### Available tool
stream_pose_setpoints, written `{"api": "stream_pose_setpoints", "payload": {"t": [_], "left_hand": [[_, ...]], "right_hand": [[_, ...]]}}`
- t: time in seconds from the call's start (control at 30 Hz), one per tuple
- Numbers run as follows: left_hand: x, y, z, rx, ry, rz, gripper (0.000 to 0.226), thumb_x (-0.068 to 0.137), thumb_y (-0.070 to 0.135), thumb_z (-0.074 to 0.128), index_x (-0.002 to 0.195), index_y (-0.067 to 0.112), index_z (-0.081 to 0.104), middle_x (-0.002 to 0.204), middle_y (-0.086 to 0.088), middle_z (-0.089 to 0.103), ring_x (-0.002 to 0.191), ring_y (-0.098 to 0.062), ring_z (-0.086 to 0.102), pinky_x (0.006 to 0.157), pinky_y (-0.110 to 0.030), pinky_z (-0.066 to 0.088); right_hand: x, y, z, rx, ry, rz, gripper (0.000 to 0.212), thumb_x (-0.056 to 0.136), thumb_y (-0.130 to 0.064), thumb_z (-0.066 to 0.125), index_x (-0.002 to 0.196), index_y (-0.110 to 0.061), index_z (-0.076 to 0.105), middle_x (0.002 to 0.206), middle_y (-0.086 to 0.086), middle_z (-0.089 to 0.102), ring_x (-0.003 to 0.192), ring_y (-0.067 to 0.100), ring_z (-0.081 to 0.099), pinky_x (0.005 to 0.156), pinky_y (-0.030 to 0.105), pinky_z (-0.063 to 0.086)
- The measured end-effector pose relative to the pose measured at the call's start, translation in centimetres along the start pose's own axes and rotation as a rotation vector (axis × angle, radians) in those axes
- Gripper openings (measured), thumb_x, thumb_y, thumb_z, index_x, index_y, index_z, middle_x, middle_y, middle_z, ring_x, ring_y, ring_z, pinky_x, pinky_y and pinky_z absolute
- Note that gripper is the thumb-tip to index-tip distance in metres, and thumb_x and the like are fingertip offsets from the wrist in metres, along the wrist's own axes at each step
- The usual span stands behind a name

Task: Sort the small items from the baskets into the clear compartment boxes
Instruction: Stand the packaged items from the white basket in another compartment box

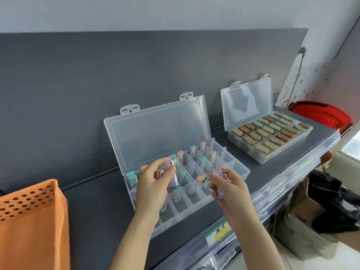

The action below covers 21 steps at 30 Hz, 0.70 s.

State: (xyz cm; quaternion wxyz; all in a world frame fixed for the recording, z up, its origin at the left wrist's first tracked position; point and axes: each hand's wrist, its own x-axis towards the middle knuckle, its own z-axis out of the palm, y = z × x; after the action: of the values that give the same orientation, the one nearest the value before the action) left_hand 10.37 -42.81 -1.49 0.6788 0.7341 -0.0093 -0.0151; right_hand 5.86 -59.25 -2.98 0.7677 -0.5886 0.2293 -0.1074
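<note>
Two small bunches of capped pieces (169,169) are held over the near clear box (241,170). Some are pinched in the left hand (151,185), and some more are gripped in the curled fingers of the right hand (229,190). Empty slots (191,200) are seen just below, between both hands. The held pieces lie tilted while the sorted ones stand up, so a turn to upright is likely needed. The right hand looks nearer.

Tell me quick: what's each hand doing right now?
Left hand: closed, gripping a bundle of small items.
Right hand: closed, holding a second handful.
</note>
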Motion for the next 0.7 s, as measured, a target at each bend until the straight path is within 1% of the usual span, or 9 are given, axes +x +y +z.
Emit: {"api": "stream_pose_setpoints", "payload": {"t": [0.07,0.13,0.2,0.27,0.33,0.43,0.53,0.63,0.7], "left_hand": [[0.8,0.0,1.7,0.007,0.03,0.0,0.014,0.093,0.028,0.059,0.104,0.035,0.064,0.1,0.005,0.064,0.073,-0.003,0.068,0.051,-0.01,0.047],[1.6,0.0,3.6,0.06,0.088,0.012,0.013,0.091,0.029,0.062,0.103,0.034,0.065,0.093,0.007,0.065,0.074,-0.005,0.067,0.051,-0.011,0.046],[2.2,0.3,5.5,0.071,0.149,0.021,0.011,0.089,0.026,0.065,0.098,0.033,0.067,0.088,0.007,0.064,0.075,-0.008,0.066,0.05,-0.01,0.043],[2.7,0.8,7.6,0.07,0.184,0.042,0.011,0.087,0.022,0.068,0.094,0.03,0.068,0.078,0.008,0.06,0.067,-0.003,0.064,0.046,-0.008,0.04],[3.1,1.1,9.5,0.076,0.22,0.058,0.011,0.087,0.019,0.068,0.094,0.026,0.067,0.07,0.009,0.053,0.056,-0.002,0.057,0.043,-0.007,0.035],[3.4,0.8,11.6,0.136,0.319,0.048,0.012,0.085,0.025,0.069,0.097,0.026,0.065,0.072,0.009,0.052,0.06,-0.008,0.048,0.046,-0.012,0.036],[3.4,0.7,13.1,0.102,0.411,0.015,0.014,0.085,0.028,0.069,0.098,0.026,0.063,0.083,0.006,0.061,0.07,-0.011,0.054,0.053,-0.019,0.04],[3.7,0.9,14.8,0.13,0.457,-0.007,0.012,0.083,0.026,0.071,0.089,0.029,0.062,0.084,0.011,0.064,0.074,-0.005,0.059,0.058,-0.022,0.043],[3.8,1.0,15.5,0.201,0.438,-0.004,0.015,0.081,0.024,0.073,0.088,0.03,0.061,0.083,0.015,0.062,0.073,0.002,0.058,0.057,-0.017,0.041]], "right_hand": [[2.0,-0.8,-1.1,-0.015,-0.026,-0.016,0.013,0.089,-0.013,0.064,0.102,-0.012,0.064,0.07,0.004,0.054,0.066,0.017,0.049,0.065,0.029,0.045],[4.1,-1.6,-2.3,-0.058,-0.063,-0.024,0.011,0.09,-0.014,0.064,0.1,-0.012,0.065,0.071,0.005,0.055,0.065,0.016,0.05,0.064,0.027,0.048],[6.3,-2.6,-3.8,-0.126,-0.118,-0.041,0.007,0.09,-0.015,0.064,0.096,-0.013,0.066,0.078,0.01,0.062,0.067,0.019,0.057,0.066,0.026,0.052],[8.4,-3.7,-5.2,-0.207,-0.18,-0.079,0.006,0.089,-0.014,0.065,0.095,-0.015,0.067,0.085,0.012,0.069,0.075,0.023,0.064,0.067,0.026,0.055],[10.4,-4.6,-6.5,-0.3,-0.226,-0.128,0.007,0.088,-0.013,0.065,0.092,-0.018,0.067,0.083,0.007,0.07,0.076,0.02,0.065,0.064,0.023,0.055],[12.7,-5.3,-8.1,-0.454,-0.265,-0.221,0.009,0.087,-0.016,0.066,0.087,-0.024,0.067,0.072,-0.004,0.067,0.064,0.009,0.056,0.056,0.018,0.049],[14.7,-6.0,-9.6,-0.542,-0.277,-0.307,0.007,0.086,-0.018,0.068,0.087,-0.025,0.068,0.067,-0.01,0.064,0.054,0.0,0.051,0.048,0.009,0.039],[17.1,-6.6,-10.5,-0.641,-0.291,-0.38,0.007,0.086,-0.014,0.067,0.088,-0.021,0.067,0.072,-0.011,0.065,0.058,-0.002,0.053,0.048,0.007,0.037],[18.0,-6.5,-10.5,-0.715,-0.333,-0.43,0.006,0.087,-0.014,0.066,0.089,-0.02,0.066,0.078,-0.01,0.066,0.066,0.0,0.058,0.053,0.006,0.04]]}}
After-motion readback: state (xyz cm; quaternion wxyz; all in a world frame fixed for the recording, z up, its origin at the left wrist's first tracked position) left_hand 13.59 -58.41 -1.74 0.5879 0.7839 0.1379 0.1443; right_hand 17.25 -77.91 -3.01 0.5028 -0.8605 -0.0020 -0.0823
